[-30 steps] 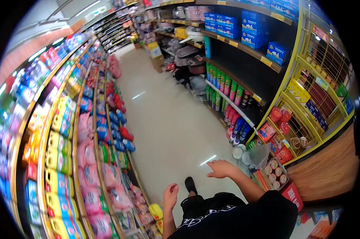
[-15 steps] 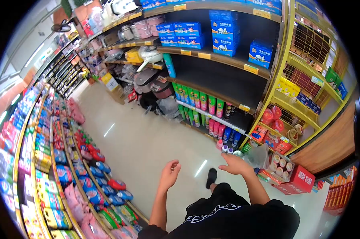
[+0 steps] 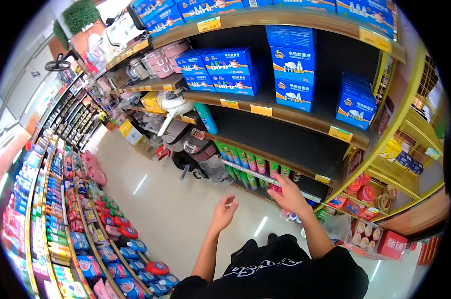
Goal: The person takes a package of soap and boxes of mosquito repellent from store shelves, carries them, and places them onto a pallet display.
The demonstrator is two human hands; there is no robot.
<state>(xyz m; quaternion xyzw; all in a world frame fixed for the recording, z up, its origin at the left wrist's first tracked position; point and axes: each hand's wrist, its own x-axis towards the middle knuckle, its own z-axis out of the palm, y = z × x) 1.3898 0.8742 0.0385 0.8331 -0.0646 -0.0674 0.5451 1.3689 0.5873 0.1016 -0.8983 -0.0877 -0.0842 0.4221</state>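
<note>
My left hand (image 3: 224, 213) hangs over the pale floor with its fingers loosely curved and apart, holding nothing. My right hand (image 3: 289, 195) is stretched toward the shelving, fingers extended and bare of any object. Behind its fingertips, spray cans (image 3: 250, 162) in green and pink line a low shelf, partly hidden by the hand. A shelf higher up carries blue boxes: a wide stack (image 3: 230, 74) at the left, a tall stack (image 3: 292, 72) in the middle and a smaller group (image 3: 356, 102) at the right. Neither hand visibly touches anything.
A dark shelf board (image 3: 280, 142) lies between the boxes and the cans. Yellow wire racking (image 3: 410, 134) stands at the right, above a red carton (image 3: 391, 245). Bottles and bags fill the left shelves (image 3: 93, 239). A turquoise box (image 3: 205, 118) stands upright at the shelf's end.
The shelving now appears closer and larger. Both hands have risen in view, and my right hand now overlaps the row of spray cans. The foot seen earlier is mostly hidden.
</note>
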